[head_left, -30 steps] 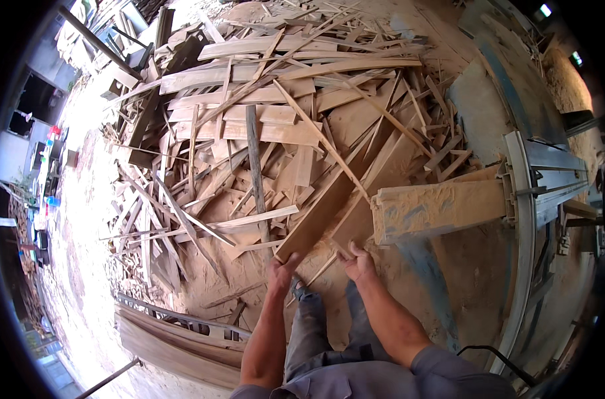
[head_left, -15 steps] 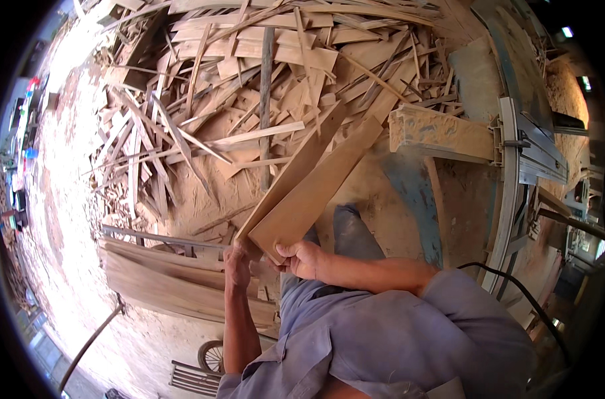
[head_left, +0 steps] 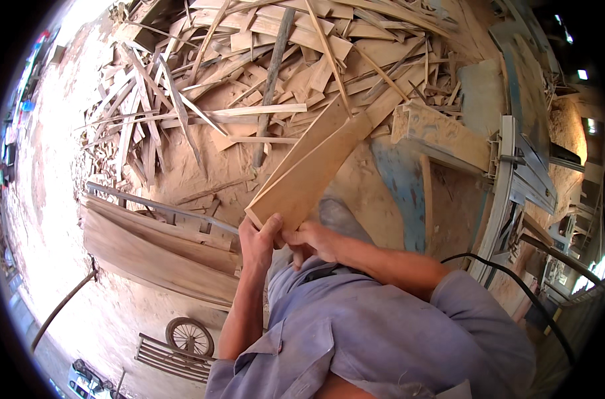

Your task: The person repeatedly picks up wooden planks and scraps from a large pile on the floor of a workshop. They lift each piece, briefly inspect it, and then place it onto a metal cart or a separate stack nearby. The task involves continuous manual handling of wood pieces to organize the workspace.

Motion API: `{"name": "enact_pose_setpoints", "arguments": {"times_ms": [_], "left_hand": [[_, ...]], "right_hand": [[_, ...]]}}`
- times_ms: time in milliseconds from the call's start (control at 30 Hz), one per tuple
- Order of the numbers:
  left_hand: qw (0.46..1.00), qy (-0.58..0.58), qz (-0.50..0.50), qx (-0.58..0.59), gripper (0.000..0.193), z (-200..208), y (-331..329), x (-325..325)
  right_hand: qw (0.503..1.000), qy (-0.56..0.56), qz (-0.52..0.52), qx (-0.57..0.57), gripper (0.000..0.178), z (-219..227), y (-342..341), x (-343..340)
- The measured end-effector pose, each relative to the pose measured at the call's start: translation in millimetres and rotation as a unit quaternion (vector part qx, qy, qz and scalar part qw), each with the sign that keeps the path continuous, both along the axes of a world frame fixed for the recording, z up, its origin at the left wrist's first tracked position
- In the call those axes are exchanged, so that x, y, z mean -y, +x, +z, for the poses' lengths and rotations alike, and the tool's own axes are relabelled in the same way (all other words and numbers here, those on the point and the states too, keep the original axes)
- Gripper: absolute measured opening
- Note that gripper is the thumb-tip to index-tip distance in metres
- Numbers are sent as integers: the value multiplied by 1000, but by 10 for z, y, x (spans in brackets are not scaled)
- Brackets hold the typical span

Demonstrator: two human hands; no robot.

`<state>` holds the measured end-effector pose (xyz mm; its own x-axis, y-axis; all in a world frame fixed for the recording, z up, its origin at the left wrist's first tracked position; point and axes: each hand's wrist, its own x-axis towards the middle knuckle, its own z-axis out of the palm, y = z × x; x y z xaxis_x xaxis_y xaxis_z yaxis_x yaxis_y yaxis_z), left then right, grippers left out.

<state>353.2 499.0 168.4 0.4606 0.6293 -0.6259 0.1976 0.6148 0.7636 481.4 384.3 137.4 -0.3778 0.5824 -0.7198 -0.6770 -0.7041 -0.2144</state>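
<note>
Two thin wooden boards, a front board with a wavy edge and a back board partly hidden behind it, slant up and away from me, lying close together. My left hand grips their near end at the left corner, thumb on the front board's face. Next to it my right hand is closed at the same end, on the right side; its fingertips are partly hidden under the wood. The far ends of the boards reach toward a scrap pile.
At the left, long curved boards lie by a metal rail. A sawdust-covered beam joins a metal machine rail at the right, where a black cable hangs. A spoked wheel shows lower left.
The two boards have come together at their near ends, where a gap showed before. My left hand has moved up and its thumb now presses the front board. The view has shifted slightly.
</note>
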Motion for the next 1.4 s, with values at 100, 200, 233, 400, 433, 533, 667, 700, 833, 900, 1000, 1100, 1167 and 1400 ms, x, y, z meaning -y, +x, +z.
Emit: {"name": "enact_pose_setpoints", "arguments": {"times_ms": [100, 200, 233, 400, 433, 533, 667, 700, 833, 900, 1000, 1100, 1167, 1400], "left_hand": [[993, 82, -45, -69, 37, 226, 224, 73], [948, 233, -155, -148, 52, 529, 584, 197], [926, 281, -200, -156, 54, 717, 743, 236], [845, 390, -327, -166, 50, 1276, 1089, 389], [835, 398, -343, -167, 48, 1402, 1076, 495], [840, 400, -302, -206, 46, 1720, 1099, 855], [848, 414, -211, -253, 41, 1789, 1019, 1210], [849, 393, -213, -283, 38, 1751, 985, 1271], [871, 321, -204, -312, 28, 823, 1061, 1398], [851, 341, -256, -307, 38, 694, 1062, 1424], [841, 383, -235, -301, 49, 527, 849, 1510], [859, 347, -197, -321, 58, 503, 511, 1388], [893, 310, -141, -295, 66, 792, 58, 1258], [912, 244, 113, -310, 76, 1417, -1162, 1517]], "right_hand": [[983, -39, -80, -159, 65, -349, 400, 484], [861, -92, -477, -150, 72, -539, 768, 468], [828, -74, -541, -130, 68, -630, 944, 406], [826, 42, -548, 130, 50, -1080, 1124, 239], [848, 82, -475, 218, 49, -1000, 1054, 298], [869, 1, -495, -26, 44, -389, 941, 405], [929, 0, -371, 20, 46, -80, 808, 450], [939, 18, -343, 14, 46, -96, 725, 406], [962, 53, -261, -61, 48, -200, 629, 47], [969, 77, -218, -92, 49, -80, 539, -142], [982, 69, -143, -102, 51, -92, 234, -165], [990, 52, -78, -109, 53, -152, -118, -36], [993, 35, -42, -109, 54, -190, -278, 42], [995, -42, -25, -83, 59, -756, -649, 135]]}}
